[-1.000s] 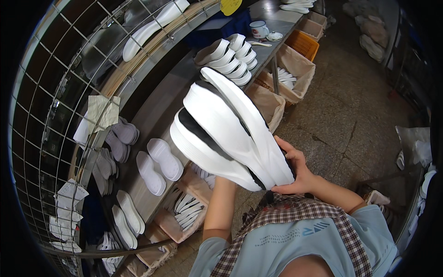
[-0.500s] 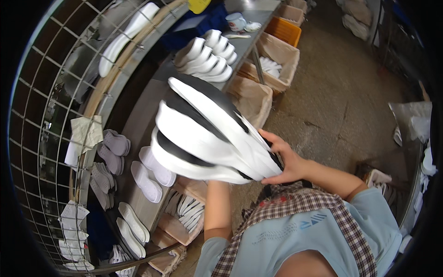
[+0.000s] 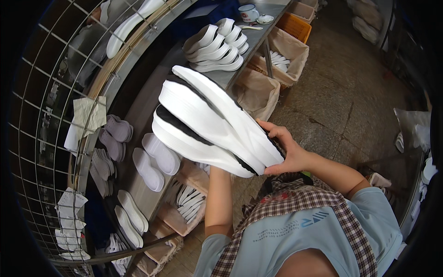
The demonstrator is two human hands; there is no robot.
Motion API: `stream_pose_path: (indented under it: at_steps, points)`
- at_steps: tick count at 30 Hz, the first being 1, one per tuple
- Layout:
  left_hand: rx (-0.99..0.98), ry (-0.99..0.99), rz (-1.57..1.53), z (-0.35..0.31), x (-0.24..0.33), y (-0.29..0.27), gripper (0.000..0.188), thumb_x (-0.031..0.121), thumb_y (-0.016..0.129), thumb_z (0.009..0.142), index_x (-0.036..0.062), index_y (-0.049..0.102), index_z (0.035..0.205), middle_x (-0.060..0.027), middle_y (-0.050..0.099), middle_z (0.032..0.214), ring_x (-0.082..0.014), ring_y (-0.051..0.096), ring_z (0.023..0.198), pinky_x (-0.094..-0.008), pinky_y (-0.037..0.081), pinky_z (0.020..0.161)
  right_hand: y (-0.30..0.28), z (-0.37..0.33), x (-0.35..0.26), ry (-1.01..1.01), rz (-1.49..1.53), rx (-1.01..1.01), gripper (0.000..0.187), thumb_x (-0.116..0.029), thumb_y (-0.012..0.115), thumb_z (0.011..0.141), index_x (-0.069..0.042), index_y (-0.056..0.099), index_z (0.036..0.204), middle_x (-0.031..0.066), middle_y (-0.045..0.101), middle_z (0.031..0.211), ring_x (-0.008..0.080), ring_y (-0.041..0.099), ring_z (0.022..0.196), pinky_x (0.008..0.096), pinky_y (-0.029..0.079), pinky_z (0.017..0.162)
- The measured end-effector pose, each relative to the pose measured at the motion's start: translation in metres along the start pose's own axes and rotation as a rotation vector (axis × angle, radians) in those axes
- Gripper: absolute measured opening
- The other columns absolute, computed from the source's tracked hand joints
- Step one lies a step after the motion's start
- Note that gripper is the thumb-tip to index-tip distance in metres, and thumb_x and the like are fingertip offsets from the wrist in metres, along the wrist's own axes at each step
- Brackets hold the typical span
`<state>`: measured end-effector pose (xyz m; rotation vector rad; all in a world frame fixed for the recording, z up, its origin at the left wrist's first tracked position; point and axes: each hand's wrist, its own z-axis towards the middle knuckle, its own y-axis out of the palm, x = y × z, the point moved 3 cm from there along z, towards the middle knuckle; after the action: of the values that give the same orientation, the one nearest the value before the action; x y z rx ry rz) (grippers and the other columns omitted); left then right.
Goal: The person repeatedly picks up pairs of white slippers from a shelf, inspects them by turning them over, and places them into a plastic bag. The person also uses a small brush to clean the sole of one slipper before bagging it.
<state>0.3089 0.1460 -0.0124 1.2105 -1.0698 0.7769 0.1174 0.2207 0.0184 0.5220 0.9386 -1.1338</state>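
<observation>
Mixed light, bowed edges

The white soles point(image 3: 203, 108) are lit brightly, their faces nearly washed out. A pale sheen is thrown back by the desk point(image 3: 274, 8) at its far end, while the floor point(image 3: 332, 92) is left dimmer. Detail is held sharply at centre; the wire grid point(image 3: 48, 111) is bent by the fisheye, and the corners are blacked out.

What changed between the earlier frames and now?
The far ends of the held white soles have swung left since a second ago. Half a second ago more black showed between them; now less does. The view also shifted slightly.

No visible grab or release: the right hand still grips their narrow end; the left is hidden. The stacked soles and mug stayed put.
</observation>
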Motion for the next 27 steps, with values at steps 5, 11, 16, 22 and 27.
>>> stream_pose_path:
  at_steps: [5, 11, 16, 22, 27]
  points:
    - [0.033, -0.027, -0.014, -0.022, 0.021, -0.008, 0.05, 0.026, 0.048, 0.094, -0.0004, 0.034, 0.134, -0.0169, 0.048, 0.127, -0.0245, 0.05, 0.115, -0.0355, 0.046, 0.093, 0.009, 0.002, 0.028, 0.47, 0.328, 0.169, 0.104, -0.018, 0.085, 0.057, -0.012, 0.018, 0.137, 0.0152, 0.035, 0.134, 0.0292, 0.035, 0.125, 0.0433, 0.033, 0.102]
    - [-0.035, -0.121, -0.151, -0.037, 0.043, -0.02, 0.058, 0.012, 0.049, 0.089, -0.0029, 0.022, 0.139, -0.018, 0.045, 0.129, -0.0255, 0.05, 0.114, -0.0352, 0.042, 0.097, 0.037, 0.008, 0.083, 0.759, 0.969, 0.369, 0.064, -0.04, 0.052, 0.082, -0.005, 0.039, 0.134, 0.0165, 0.048, 0.129, 0.0303, 0.049, 0.117, 0.0446, 0.04, 0.099]
    - [0.002, -0.217, -0.191, -0.023, 0.043, -0.042, 0.067, 0.024, 0.053, 0.092, 0.011, 0.014, 0.145, -0.0072, 0.04, 0.133, -0.0169, 0.047, 0.115, -0.0297, 0.044, 0.09, 0.053, 0.035, 0.121, 0.768, 1.14, 0.452, 0.058, -0.044, 0.03, 0.092, -0.005, 0.042, 0.132, 0.0154, 0.048, 0.131, 0.0302, 0.048, 0.119, 0.0438, 0.038, 0.102]
    - [0.248, 0.001, 0.129, -0.019, 0.038, -0.067, 0.069, 0.024, 0.056, 0.09, 0.0041, 0.017, 0.143, -0.0145, 0.029, 0.141, -0.0244, 0.038, 0.125, -0.0375, 0.04, 0.097, 0.047, 0.089, 0.16, 0.782, 1.144, 0.414, 0.059, -0.05, 0.033, 0.091, -0.01, 0.041, 0.134, 0.0112, 0.046, 0.134, 0.0288, 0.046, 0.122, 0.0434, 0.04, 0.1]
    - [0.607, 0.083, 0.44, -0.077, 0.056, -0.127, 0.056, 0.016, 0.057, 0.088, 0.0061, 0.03, 0.136, -0.0143, 0.045, 0.13, -0.0231, 0.058, 0.101, -0.0362, 0.05, 0.085, 0.023, 0.127, 0.201, 0.913, 1.061, 0.42, 0.053, -0.055, 0.037, 0.089, -0.019, 0.05, 0.126, 0.0045, 0.055, 0.123, 0.0231, 0.055, 0.106, 0.0412, 0.052, 0.076]
